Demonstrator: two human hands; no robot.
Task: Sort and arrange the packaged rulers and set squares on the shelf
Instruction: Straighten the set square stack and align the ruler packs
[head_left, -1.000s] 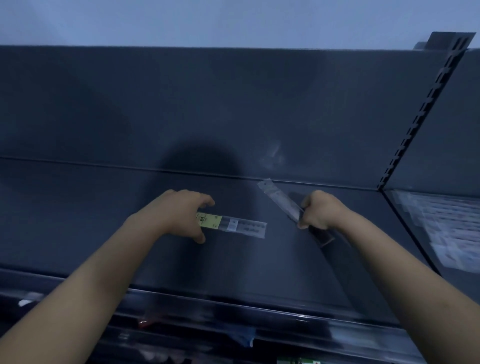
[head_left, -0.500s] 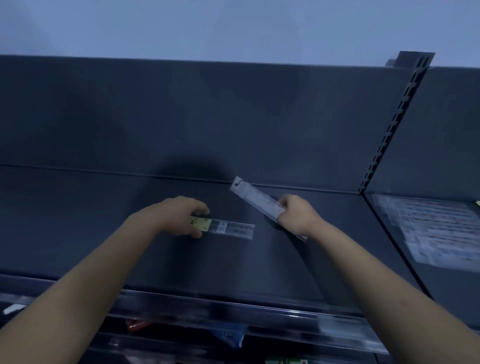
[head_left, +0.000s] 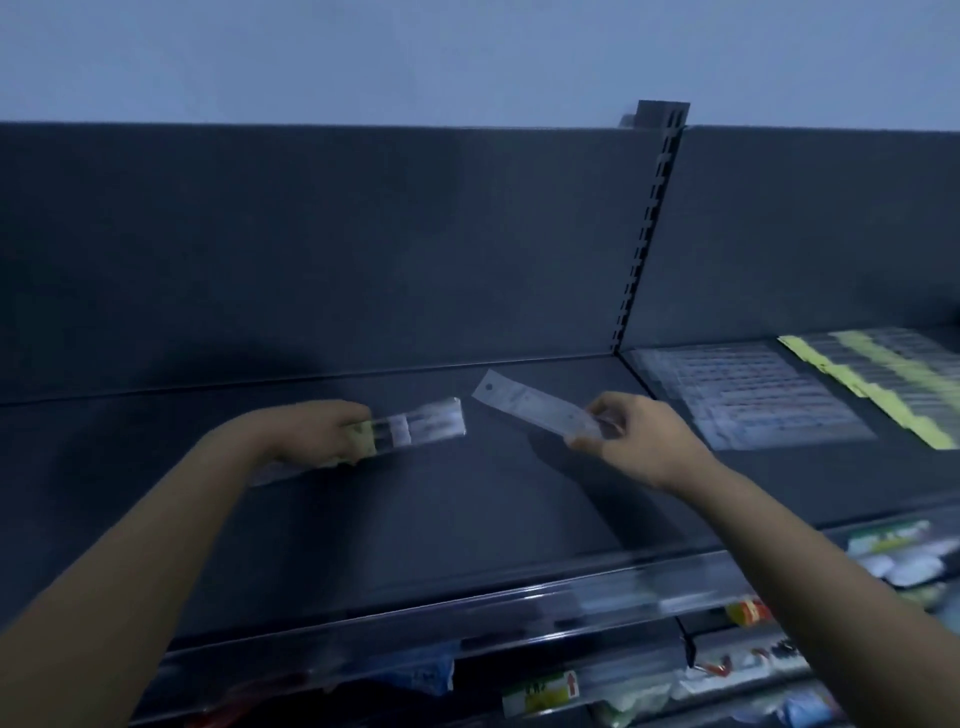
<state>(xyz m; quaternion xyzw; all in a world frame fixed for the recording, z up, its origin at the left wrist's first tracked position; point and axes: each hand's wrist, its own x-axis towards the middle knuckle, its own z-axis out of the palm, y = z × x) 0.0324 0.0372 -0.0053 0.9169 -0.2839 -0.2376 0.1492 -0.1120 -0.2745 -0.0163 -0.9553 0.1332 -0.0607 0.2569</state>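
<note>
My left hand grips a packaged ruler with a yellow label by its left end, holding it roughly level just above the dark shelf. My right hand pinches a second packaged ruler in a clear sleeve by its near end; its hang-hole end points up and to the left. The two rulers are apart, a small gap between their tips.
On the neighbouring shelf section to the right lie a stack of clear packaged rulers and a row of yellow-edged packages. A slotted upright divides the sections. Lower shelves hold mixed goods behind a clear front rail.
The view has swung to the right, bringing the stocked right section into sight. My right hand has opened its grip to a pinch on the clear ruler's end and lifted it slightly.
</note>
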